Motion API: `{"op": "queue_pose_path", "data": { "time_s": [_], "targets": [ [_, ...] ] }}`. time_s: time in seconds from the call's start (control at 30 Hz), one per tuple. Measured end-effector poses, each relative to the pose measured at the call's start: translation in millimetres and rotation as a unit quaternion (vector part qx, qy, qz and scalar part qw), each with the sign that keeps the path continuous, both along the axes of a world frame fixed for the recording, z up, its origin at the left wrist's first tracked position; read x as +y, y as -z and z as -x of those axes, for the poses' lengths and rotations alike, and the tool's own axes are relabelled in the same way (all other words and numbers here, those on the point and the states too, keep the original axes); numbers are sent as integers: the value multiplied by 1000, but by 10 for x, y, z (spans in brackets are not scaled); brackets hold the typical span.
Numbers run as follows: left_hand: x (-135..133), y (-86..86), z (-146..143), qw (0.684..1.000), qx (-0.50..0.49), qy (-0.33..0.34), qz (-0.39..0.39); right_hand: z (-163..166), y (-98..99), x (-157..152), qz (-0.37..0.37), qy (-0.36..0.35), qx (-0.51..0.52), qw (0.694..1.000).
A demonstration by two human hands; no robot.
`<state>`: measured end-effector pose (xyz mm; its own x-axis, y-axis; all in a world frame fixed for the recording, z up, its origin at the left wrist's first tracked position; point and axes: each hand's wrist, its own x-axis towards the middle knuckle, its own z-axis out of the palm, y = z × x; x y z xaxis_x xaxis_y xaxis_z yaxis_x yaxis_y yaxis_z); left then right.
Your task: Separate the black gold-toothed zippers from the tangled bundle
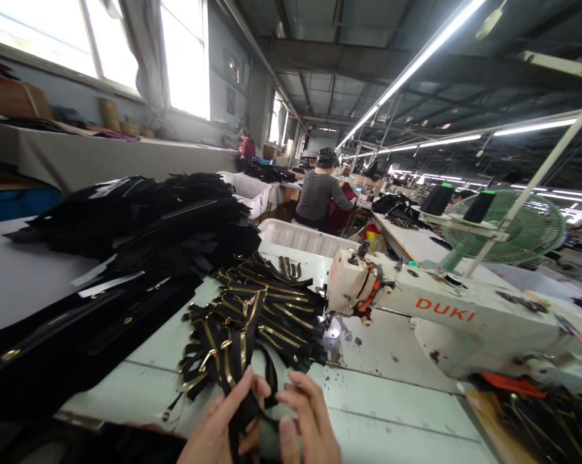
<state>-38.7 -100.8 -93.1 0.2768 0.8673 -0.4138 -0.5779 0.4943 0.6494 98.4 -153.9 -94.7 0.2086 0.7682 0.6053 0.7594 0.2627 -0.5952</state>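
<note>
Fingers (252, 386) of the left hand (223, 425) and right hand (307, 422) pinched a black strip (237, 412) between them, low at the table (387, 412) edge. Just beyond lay a heap of black zippers (256, 316) with shiny gold teeth, between the hands and the white sewing machine (445, 316). Dark fabric stacks (140, 225) sat left, a green fan (513, 229) right.
</note>
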Motion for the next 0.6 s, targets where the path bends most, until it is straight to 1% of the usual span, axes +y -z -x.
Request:
{"op": "queue_pose_path", "data": {
  "time_s": [0.1,0.17,0.23,0.3,0.37,0.4,0.47,0.53,0.6],
  "targets": [
    [79,-221,74,1000,9,-5,-11,-268,-164,165,54,22,-47,997],
    [110,-328,96,999,-4,-1,-36,-324,-239,367,97,14,-119,988],
    [125,-367,87,998,-7,-6,-60,-298,-276,572,135,10,-197,971],
    [125,-336,58,997,-2,-24,-76,-240,-281,700,154,16,-245,957],
    [111,-263,28,998,-16,-33,-59,-188,-253,710,157,25,-254,954],
    [99,-223,16,998,-31,-25,-43,-166,-224,674,158,26,-251,954],
    [68,-158,2,998,-53,18,-5,-119,-143,556,170,18,-253,952],
    [38,-128,1,996,-60,52,36,-63,-52,432,189,17,-264,946],
    [19,-125,10,993,-65,63,69,-15,5,355,211,31,-278,936]
  ]
}}
